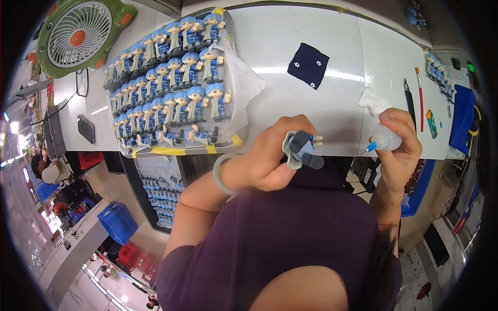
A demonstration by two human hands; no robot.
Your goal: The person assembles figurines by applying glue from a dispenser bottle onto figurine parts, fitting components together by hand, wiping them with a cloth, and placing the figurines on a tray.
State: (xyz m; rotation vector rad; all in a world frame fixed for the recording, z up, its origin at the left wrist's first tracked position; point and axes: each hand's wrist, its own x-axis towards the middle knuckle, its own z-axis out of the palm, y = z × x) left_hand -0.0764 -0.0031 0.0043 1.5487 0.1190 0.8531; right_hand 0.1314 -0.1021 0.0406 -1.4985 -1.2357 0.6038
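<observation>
My left hand [277,155] is closed around a small doll figurine [303,151], its dark soles turned up toward me and its head hidden in my palm. In my right hand [402,142] is a small translucent squeeze bottle [386,138] with a blue needle tip [371,147], which points left toward the figurine but stays apart from it. Beyond my hands a dark blue cloth square [308,66] lies on the white table [280,31], with a few small white pieces on it.
A tray [232,46] with rows of blue-haired figurines stands at the left. Past it are a phone [86,129] and a green fan [83,37]. At the right lie a crumpled tissue [372,100], a red brush [420,106], a black-handled tool [409,103] and a blue bin [463,122].
</observation>
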